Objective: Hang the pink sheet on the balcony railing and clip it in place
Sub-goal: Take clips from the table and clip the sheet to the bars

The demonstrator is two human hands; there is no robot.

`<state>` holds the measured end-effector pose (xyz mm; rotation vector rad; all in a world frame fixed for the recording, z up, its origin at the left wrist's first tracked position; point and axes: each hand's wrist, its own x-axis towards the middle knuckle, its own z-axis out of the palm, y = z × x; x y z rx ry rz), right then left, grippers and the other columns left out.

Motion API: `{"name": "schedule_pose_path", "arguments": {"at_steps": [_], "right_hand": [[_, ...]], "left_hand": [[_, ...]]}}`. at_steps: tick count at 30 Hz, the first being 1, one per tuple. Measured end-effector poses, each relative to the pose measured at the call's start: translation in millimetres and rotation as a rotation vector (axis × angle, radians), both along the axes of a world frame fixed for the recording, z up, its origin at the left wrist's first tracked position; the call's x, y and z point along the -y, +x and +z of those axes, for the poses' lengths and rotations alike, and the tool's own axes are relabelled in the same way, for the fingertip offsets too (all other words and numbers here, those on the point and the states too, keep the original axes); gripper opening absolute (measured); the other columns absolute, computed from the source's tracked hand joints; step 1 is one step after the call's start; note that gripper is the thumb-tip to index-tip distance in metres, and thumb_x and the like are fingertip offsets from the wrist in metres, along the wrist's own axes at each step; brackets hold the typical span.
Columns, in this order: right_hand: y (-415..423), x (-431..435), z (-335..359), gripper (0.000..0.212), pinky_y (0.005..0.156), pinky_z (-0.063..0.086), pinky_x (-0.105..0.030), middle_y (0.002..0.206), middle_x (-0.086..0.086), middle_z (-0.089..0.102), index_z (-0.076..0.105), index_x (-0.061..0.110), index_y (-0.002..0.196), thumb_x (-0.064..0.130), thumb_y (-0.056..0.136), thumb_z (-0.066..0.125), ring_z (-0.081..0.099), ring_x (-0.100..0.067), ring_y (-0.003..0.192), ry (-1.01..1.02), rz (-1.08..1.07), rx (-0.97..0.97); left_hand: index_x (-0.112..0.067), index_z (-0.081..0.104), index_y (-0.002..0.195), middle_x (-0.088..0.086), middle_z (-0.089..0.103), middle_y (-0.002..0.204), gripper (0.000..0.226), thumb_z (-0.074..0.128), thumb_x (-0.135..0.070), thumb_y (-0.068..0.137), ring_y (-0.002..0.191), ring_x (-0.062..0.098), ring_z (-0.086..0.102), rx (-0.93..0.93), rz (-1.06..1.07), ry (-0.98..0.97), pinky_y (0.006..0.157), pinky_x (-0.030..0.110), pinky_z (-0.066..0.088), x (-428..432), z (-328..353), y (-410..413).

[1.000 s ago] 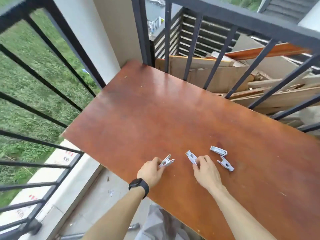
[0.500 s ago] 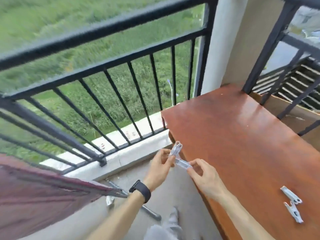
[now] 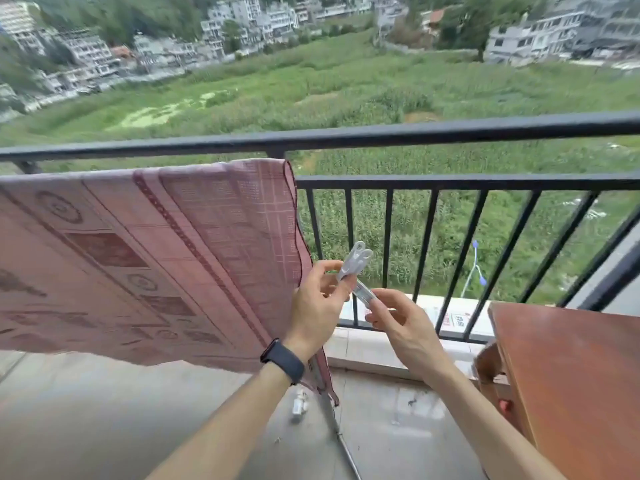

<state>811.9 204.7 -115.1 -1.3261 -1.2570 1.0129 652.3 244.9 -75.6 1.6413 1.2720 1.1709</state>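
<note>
2 hands, 2 clips, next to the pink sheet

the left hand (image 3: 317, 299) pinches a white clip (image 3: 354, 259) tight with thumb and fingers. the right hand (image 3: 403, 323) pinches a 2nd clip (image 3: 365, 293) just under it, and the 2 clips seem to touch. the sheet (image 3: 156, 254) hangs over the railing (image 3: 450, 129), just left of the hands. 1 second ago both hands were down on the table (image 3: 571, 375) at the clips; now they are up by the bars.

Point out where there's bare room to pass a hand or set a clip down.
Free: the gap between top rail and lower rail, right of the pink sheet; the table, where visible. Crowded: beside the sheet's right edge, where left hand and right hand hold clips.
</note>
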Motion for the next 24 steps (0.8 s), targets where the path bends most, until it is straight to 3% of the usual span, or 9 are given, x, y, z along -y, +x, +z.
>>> {"name": "schedule_pose_path", "arguments": {"at_steps": [3,7,9,11,13,15,17,19,24], "right_hand": [[-33,-17,25,0.018,0.081,0.058,-0.047,0.093,0.004,0.074,0.067,0.029,0.107,0.039,0.095,0.059,0.071,-0.016,0.085,0.096,0.040,-0.027],[-50,-28,58,0.022,0.080,0.059,-0.039,0.094,0.004,0.073,0.066,0.030,0.106,0.044,0.089,0.061,0.072,-0.015,0.086,0.186,0.042,-0.108],[-49,-36,74,0.025,0.077,0.059,-0.032,0.094,0.005,0.073,0.065,0.030,0.107,0.045,0.086,0.064,0.072,-0.012,0.086,0.218,0.048,-0.099],[-45,-46,88,0.031,0.074,0.058,-0.025,0.095,0.008,0.073,0.064,0.027,0.109,0.043,0.083,0.070,0.071,-0.006,0.086,0.238,0.021,-0.049],[-39,-56,103,0.034,0.073,0.057,-0.021,0.095,0.009,0.073,0.065,0.023,0.108,0.038,0.080,0.076,0.071,-0.003,0.085,0.277,-0.020,-0.026],[-33,-63,116,0.032,0.072,0.057,-0.019,0.091,0.008,0.074,0.068,0.021,0.104,0.034,0.077,0.080,0.071,-0.003,0.081,0.327,-0.049,-0.023],[-27,-68,125,0.029,0.070,0.056,-0.016,0.087,0.008,0.074,0.070,0.024,0.099,0.033,0.075,0.082,0.071,-0.001,0.077,0.364,-0.056,-0.006],[-23,-71,132,0.026,0.068,0.056,-0.015,0.084,0.009,0.074,0.072,0.026,0.096,0.033,0.073,0.083,0.070,0.000,0.074,0.385,-0.052,0.010],[-18,-76,135,0.023,0.063,0.056,-0.017,0.076,0.008,0.076,0.078,0.018,0.091,0.030,0.072,0.084,0.070,-0.006,0.068,0.410,-0.044,-0.016]], "left_hand": [[-0.027,0.060,0.101,-0.004,0.075,0.094,0.016,0.064,-0.038,0.090,0.089,0.015,0.071,0.121,0.064,0.046,0.082,0.038,0.055,-1,33,-42],[-0.009,0.054,0.103,0.006,0.076,0.094,0.025,0.053,-0.032,0.094,0.083,0.025,0.070,0.276,0.120,0.113,0.075,0.037,0.052,1,77,-77],[-0.011,0.050,0.105,0.004,0.076,0.093,0.019,0.049,-0.030,0.102,0.082,0.024,0.070,0.260,0.173,0.194,0.077,0.036,0.051,-5,101,-88],[-0.017,0.048,0.105,-0.005,0.075,0.092,0.014,0.048,-0.031,0.102,0.084,0.017,0.069,0.179,0.227,0.319,0.079,0.028,0.051,-16,126,-93],[-0.017,0.045,0.107,-0.016,0.072,0.090,0.019,0.048,-0.035,0.101,0.077,0.007,0.067,0.028,0.284,0.461,0.066,0.018,0.051,-34,151,-92],[-0.012,0.043,0.112,-0.011,0.071,0.095,0.028,0.046,-0.039,0.102,0.059,0.001,0.063,-0.205,0.265,0.592,0.045,0.019,0.046,-56,171,-85],[-0.012,0.041,0.114,0.000,0.072,0.098,0.035,0.043,-0.045,0.101,0.055,-0.003,0.058,-0.473,0.218,0.690,0.042,0.017,0.042,-79,183,-73],[-0.015,0.043,0.115,0.001,0.073,0.090,0.035,0.043,-0.047,0.100,0.064,0.008,0.063,-0.663,0.162,0.736,0.049,0.030,0.051,-95,187,-58],[-0.013,0.050,0.114,-0.005,0.064,0.067,0.032,0.046,-0.042,0.101,0.048,0.016,0.057,-0.817,0.151,0.712,0.041,0.030,0.042,-114,184,-30]]}}
